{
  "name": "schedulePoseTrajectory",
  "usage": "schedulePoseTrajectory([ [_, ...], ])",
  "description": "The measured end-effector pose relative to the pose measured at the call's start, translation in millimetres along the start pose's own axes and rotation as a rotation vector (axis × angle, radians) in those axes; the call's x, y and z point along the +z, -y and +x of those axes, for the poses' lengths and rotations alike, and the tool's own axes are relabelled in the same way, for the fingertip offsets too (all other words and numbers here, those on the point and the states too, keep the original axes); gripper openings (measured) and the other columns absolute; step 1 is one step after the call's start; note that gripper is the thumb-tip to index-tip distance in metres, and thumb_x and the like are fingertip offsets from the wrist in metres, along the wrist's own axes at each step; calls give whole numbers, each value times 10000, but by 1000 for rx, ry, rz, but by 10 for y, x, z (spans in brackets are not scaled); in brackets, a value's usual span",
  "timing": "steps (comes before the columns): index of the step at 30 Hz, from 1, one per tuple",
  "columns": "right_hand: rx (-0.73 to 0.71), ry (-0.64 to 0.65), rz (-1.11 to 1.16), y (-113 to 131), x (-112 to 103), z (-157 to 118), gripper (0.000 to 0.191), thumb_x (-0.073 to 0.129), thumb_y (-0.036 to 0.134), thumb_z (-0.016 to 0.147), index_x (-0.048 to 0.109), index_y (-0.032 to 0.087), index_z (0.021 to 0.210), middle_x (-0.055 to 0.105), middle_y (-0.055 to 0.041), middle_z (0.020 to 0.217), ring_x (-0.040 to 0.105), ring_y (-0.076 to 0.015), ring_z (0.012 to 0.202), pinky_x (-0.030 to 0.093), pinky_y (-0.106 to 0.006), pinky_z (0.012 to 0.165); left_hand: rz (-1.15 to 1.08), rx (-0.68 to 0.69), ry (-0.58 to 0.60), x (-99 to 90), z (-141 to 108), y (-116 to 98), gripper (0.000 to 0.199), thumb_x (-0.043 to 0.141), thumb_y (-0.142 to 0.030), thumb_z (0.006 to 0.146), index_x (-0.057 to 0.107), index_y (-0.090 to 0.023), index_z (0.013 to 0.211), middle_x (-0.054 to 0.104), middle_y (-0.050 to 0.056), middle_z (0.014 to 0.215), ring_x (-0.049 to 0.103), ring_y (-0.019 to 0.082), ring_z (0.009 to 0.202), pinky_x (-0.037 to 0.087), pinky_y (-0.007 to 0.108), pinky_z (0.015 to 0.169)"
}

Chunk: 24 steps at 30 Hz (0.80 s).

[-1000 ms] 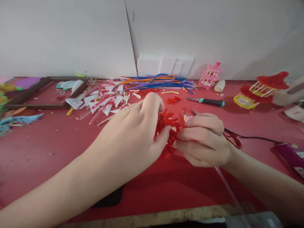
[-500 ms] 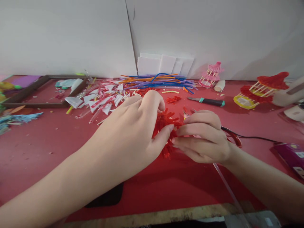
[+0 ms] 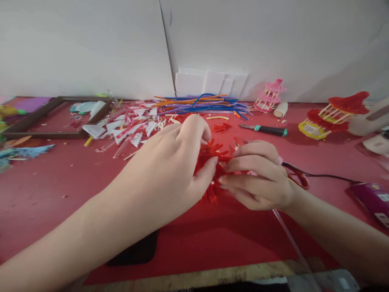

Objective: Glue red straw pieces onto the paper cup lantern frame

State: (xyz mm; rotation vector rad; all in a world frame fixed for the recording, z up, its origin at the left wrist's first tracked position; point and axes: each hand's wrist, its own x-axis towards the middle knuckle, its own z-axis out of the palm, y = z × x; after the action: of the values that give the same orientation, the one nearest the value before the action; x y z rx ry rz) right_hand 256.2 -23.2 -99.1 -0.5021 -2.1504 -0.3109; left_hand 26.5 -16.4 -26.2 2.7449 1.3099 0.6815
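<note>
A red piece made of many short strips [image 3: 215,190] is between my two hands above the red table [image 3: 194,247]. My left hand [image 3: 170,162] wraps over its left side, with the thumb pressed on the strips and the index finger curled. From the right, the bent fingertips of my right hand [image 3: 261,174] meet the red piece's edge near my left thumb. Much of the piece is hidden behind my fingers.
A cutter knife [image 3: 270,130] lies behind my right hand. Coloured sticks [image 3: 200,106] and white and pink scraps [image 3: 133,129] lie at the back. Small pagoda models, one pink [image 3: 269,97], one red [image 3: 349,106], stand right. A dark phone-like object [image 3: 136,251] lies under my left forearm.
My left thumb has shifted slightly left, away from my right fingertips. My right hand has moved a little to the left, uncovering a small pink thing behind it.
</note>
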Motion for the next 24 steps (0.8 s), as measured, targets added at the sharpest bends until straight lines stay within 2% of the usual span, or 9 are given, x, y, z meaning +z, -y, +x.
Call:
schedulePoseTrajectory([
  [3,-2,-6,-7,13,19,-17,105,752,152,907,760,245,956,745,-27,969,656,-207,1036,570,-396,949,0,32,-3,-13,-12,3,82,507,-276,1005,457,-230,1050,692,85,1037,715,305,995,558,454,790],
  [6,15,-2,-23,20,24,-39,65,731,265,932,763,265,988,749,-22,969,662,-226,1052,575,-425,935,-10,45,-14,-16,-21,4,143,512,-355,1024,456,-231,1069,708,94,1058,718,315,994,561,457,763],
  [10,20,8,-12,8,-24,-25,153,645,374,954,756,286,1011,757,-27,999,671,-248,1017,578,-460,880,11,17,-16,-15,2,21,114,528,-339,992,485,-260,1062,741,76,1101,742,315,1009,560,439,758],
  [14,51,-38,-17,-36,-99,20,149,602,323,947,704,257,1034,754,-41,979,686,-255,971,566,-479,888,-19,-4,2,-54,39,46,136,544,-347,997,551,-245,1087,756,64,1036,754,307,921,538,412,720],
  [18,135,-132,-31,-92,-117,33,166,634,243,909,670,276,1067,759,-18,963,712,-252,918,558,-497,922,-58,33,-54,-97,73,66,161,540,-366,1028,598,-235,1099,758,58,1100,739,279,999,548,402,809],
  [24,172,-137,-48,-114,-104,54,126,602,213,946,649,287,1036,759,-11,931,715,-239,870,558,-495,902,-167,33,-39,-47,110,79,86,622,-286,952,611,-244,1026,788,9,1015,767,234,926,545,364,770],
])
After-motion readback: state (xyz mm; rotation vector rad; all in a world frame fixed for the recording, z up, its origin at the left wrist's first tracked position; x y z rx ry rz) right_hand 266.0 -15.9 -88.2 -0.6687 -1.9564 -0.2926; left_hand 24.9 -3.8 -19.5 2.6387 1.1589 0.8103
